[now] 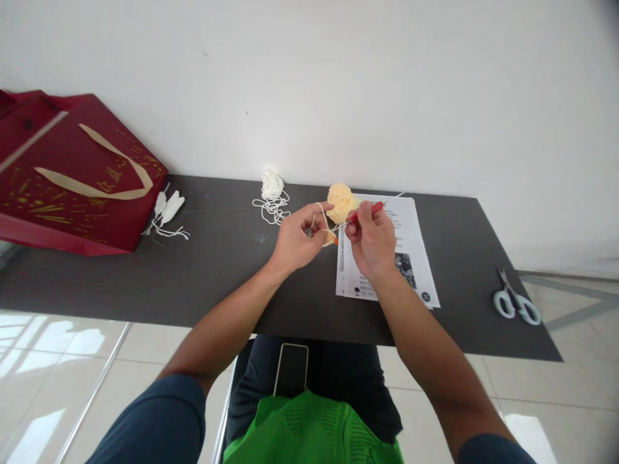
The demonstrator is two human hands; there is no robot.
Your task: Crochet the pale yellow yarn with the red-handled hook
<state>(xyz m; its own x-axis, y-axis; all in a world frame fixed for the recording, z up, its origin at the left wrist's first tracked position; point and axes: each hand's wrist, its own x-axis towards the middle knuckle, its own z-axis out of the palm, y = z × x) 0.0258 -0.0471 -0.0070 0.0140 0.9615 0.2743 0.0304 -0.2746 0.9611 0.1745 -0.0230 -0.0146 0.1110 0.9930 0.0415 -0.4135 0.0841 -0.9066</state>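
A phone (pixel 291 368) lies on your lap. Above the dark surface (pixel 217 283), your left hand (pixel 296 240) has its fingers closed on a small piece of pale yellow crochet (pixel 329 238). Your right hand (pixel 370 240) grips a red crochet hook (pixel 366 211) over a printed sheet (pixel 411 241). The yellow yarn ball (pixel 342 200) rests just beyond; white yarn (pixel 272 187) lies near the wall

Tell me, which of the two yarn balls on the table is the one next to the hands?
The peach yarn ball, lying at the paper's top corner just beyond the right hand. The white yarn ball sits farther left, near the wall.
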